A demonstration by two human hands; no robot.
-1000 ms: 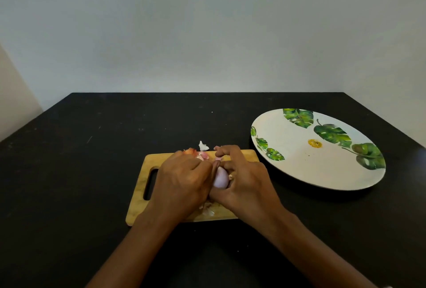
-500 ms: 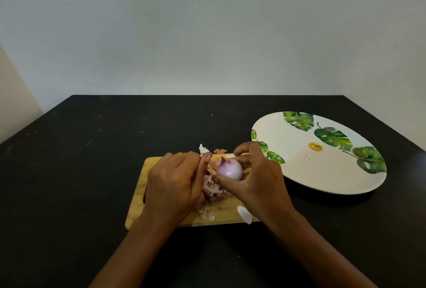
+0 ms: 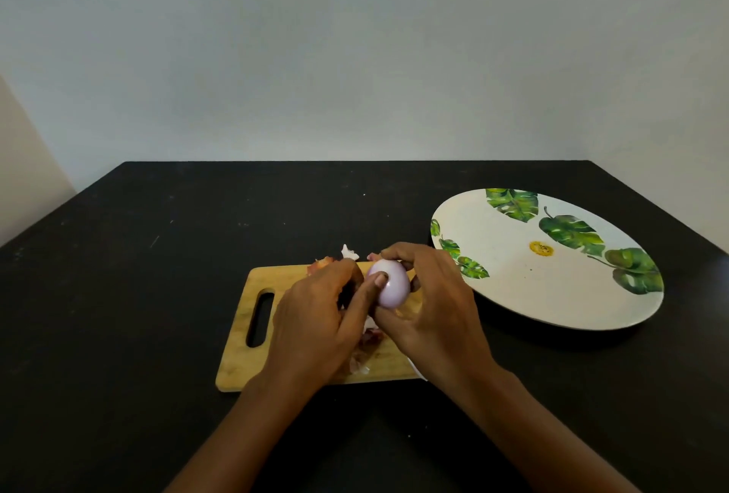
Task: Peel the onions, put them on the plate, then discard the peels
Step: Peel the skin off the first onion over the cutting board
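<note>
While the black table [image 3: 157, 295] carries everything, a white leaf-printed plate [image 3: 513, 283] sits toward its right edge and a wooden cutting board [image 3: 236, 354] lies near the middle of its front, handle slot to the left. Both hands meet above the board's far right corner: the right hand [image 3: 434, 307] grasps a peeled, pale purple onion [image 3: 390, 285] between thumb and curled fingers, and the left hand [image 3: 315, 319] curls beside it, thumb pressed on the onion's near face. Peels [image 3: 369, 338] lie on the board beneath the hands, with scraps at its far edge
</note>
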